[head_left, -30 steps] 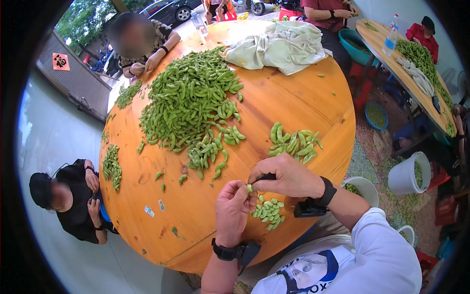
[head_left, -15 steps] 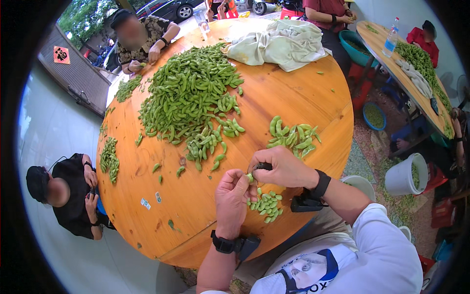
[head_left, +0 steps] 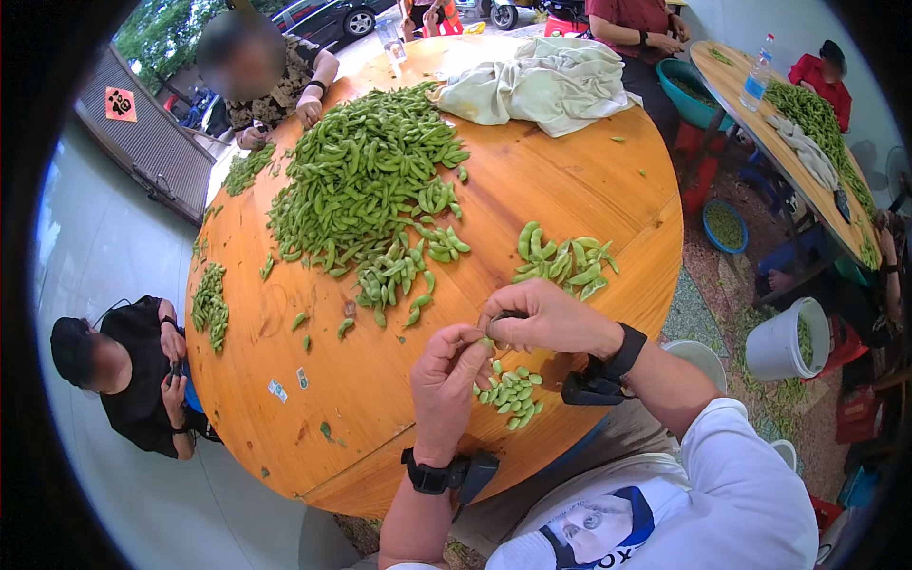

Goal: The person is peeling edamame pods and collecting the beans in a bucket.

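Fingertips of both hands meet above the near edge of the table. My left hand (head_left: 443, 382) is closed, pinching a green soybean pod (head_left: 488, 341) of which only a bit shows. My right hand (head_left: 546, 318) is closed around a small dark tool (head_left: 510, 315), its kind mostly hidden by the fingers, and touches the pod. Just below the hands lies a little heap of pale green shelled beans (head_left: 511, 397). Beyond my right hand is a small group of whole pods (head_left: 564, 258). The large mound of pods (head_left: 366, 176) rises farther off, left of centre.
A crumpled white cloth (head_left: 541, 84) and a clear cup (head_left: 391, 46) lie at the round wooden table's (head_left: 570, 171) far side. Two people work at its left and far left. White buckets (head_left: 787, 340) stand at right, before another table (head_left: 750, 90) with pods.
The person at the far left has leaned in, head raised and hands shifted. My hands stay joined at the pod with only slight finger movement. The whole view has shifted a little.
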`<move>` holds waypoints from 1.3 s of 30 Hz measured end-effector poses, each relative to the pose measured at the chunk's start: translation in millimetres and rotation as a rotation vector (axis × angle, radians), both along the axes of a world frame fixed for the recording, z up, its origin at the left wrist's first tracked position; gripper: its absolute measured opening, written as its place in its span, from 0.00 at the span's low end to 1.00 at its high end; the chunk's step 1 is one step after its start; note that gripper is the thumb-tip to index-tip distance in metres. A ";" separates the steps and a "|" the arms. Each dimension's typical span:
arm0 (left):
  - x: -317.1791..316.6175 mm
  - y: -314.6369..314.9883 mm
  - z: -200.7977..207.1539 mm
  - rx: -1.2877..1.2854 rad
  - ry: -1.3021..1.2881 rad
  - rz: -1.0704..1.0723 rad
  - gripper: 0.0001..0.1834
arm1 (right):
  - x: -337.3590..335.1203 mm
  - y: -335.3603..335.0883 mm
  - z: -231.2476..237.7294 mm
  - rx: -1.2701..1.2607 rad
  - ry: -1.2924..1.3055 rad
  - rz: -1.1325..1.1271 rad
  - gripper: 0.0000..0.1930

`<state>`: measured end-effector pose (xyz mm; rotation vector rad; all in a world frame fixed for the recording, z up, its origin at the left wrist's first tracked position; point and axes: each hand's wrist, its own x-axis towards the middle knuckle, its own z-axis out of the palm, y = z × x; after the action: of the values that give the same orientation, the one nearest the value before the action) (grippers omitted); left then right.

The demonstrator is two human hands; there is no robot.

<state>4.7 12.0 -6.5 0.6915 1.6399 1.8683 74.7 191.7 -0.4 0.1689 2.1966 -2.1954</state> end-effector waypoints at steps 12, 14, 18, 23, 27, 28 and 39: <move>-2.9 1.2 0.8 -0.107 -0.156 0.000 0.08 | 2.9 -2.6 0.4 0.572 0.370 -0.052 0.12; -3.5 0.9 -0.1 -0.108 -0.151 -0.022 0.08 | 1.9 -1.3 -5.5 0.599 0.408 -0.059 0.11; -4.8 -1.6 -1.5 -0.128 -0.123 -0.074 0.07 | 1.8 -1.1 -8.3 0.636 0.428 -0.052 0.11; -4.6 -0.6 0.9 -0.171 -0.103 -0.099 0.08 | 1.8 0.8 -7.8 0.732 0.430 -0.027 0.08; -5.5 -2.9 -1.0 -0.226 -0.044 -0.088 0.08 | -0.4 -0.8 -11.8 0.725 0.429 -0.040 0.06; -7.1 -4.8 -3.1 -0.226 -0.045 -0.086 0.08 | -1.3 -0.6 -13.8 0.728 0.407 -0.076 0.06; -10.1 -17.9 7.3 -0.382 0.375 -0.131 0.08 | 4.8 23.1 -2.3 0.625 0.228 -0.510 0.11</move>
<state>-5.3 -5.9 0.8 0.9923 2.0539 1.3328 79.5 214.9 -2.7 0.5709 3.2054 -1.6663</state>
